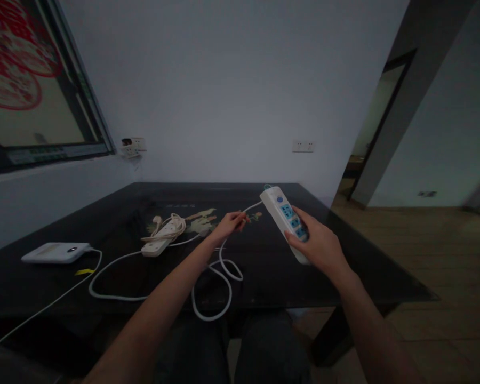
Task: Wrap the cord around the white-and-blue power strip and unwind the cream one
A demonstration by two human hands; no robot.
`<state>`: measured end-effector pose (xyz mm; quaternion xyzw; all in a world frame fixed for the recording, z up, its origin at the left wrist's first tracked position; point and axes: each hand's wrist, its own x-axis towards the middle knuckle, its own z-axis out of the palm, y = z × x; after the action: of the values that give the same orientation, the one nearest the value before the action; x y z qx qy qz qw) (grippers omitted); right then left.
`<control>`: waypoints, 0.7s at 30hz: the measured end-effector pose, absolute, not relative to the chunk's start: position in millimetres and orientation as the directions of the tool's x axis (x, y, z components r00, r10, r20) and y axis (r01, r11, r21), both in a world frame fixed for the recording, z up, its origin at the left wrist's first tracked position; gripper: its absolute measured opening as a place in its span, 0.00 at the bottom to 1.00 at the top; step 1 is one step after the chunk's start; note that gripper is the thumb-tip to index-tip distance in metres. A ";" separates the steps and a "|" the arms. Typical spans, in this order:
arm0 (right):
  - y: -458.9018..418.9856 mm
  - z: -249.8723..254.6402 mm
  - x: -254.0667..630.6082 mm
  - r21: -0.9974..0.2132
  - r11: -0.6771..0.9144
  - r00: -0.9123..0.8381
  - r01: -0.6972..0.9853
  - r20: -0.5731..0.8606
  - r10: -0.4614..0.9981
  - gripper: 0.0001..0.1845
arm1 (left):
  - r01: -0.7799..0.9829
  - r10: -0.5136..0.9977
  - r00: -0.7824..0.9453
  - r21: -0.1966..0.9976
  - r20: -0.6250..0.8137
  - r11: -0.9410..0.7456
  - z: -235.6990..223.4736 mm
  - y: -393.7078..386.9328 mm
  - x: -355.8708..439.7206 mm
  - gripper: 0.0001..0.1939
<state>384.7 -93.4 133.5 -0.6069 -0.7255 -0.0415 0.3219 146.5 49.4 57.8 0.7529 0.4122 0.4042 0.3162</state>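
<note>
A white power strip [278, 216] with blue sockets and a round button is gripped in my right hand [318, 242], tilted above the dark table. My fingers and thumb wrap its lower half. From its upper end a white cord [254, 206] runs left to my left hand [232, 223], whose fingers are pinched closed around it. Below that hand the cord drops into loose loops [212, 318] that hang at the table's front edge. Further left lies another white power strip [156, 246], its own beige cord and plug [157, 220] bundled on top.
A white box-shaped device [56, 253] with a thin cable lies on the left of the black table [272, 282]. Near it is a yellow tag [84, 272]. Wall sockets [303, 146] are behind the table, and a window [36, 80] is at the left.
</note>
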 end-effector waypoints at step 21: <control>-124.5 69.8 393.6 -0.513 0.364 -0.181 0.777 0.371 0.911 0.34 | 0.623 0.779 0.260 0.517 0.570 -0.587 199.1 54.4 93.8 0.12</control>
<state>393.6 -124.5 69.8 -0.5542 -0.7615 0.1044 0.3197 93.8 54.4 199.1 0.7882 0.4448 0.4147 0.0939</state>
